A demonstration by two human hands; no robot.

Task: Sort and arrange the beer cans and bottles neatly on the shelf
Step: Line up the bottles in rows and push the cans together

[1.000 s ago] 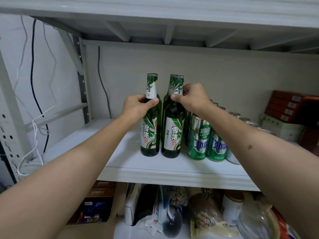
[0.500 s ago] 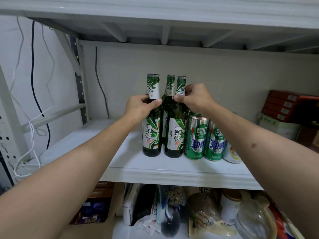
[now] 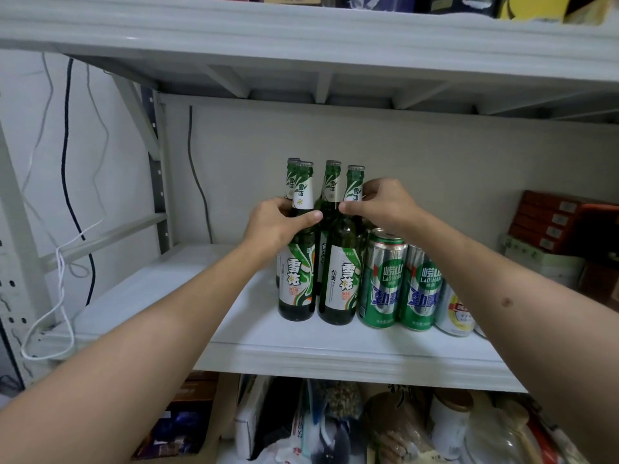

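Several green glass beer bottles stand upright in a tight cluster on the white shelf [image 3: 167, 296]. My left hand [image 3: 274, 226] grips the neck of the front left bottle [image 3: 298, 283]. My right hand [image 3: 382, 204] grips the neck of the front right bottle [image 3: 341, 283]. Two more bottles [image 3: 330, 182] stand just behind them, partly hidden. Right of the bottles, touching them, is a row of green and silver beer cans [image 3: 385, 279], then a second green can [image 3: 422, 289] and a white and yellow can [image 3: 457, 313] half hidden by my right forearm.
Red and dark boxes [image 3: 562, 226] are stacked at the shelf's right end. Loose cables [image 3: 63, 262] hang at the left by the metal upright. The upper shelf's beam [image 3: 301, 31] sits low overhead. Bags, jars and boxes [image 3: 368, 423] crowd the shelf below.
The two front bottles have shifted slightly right against the cans and closed up together. Both hands stay on the necks. The view has tilted upward a little.
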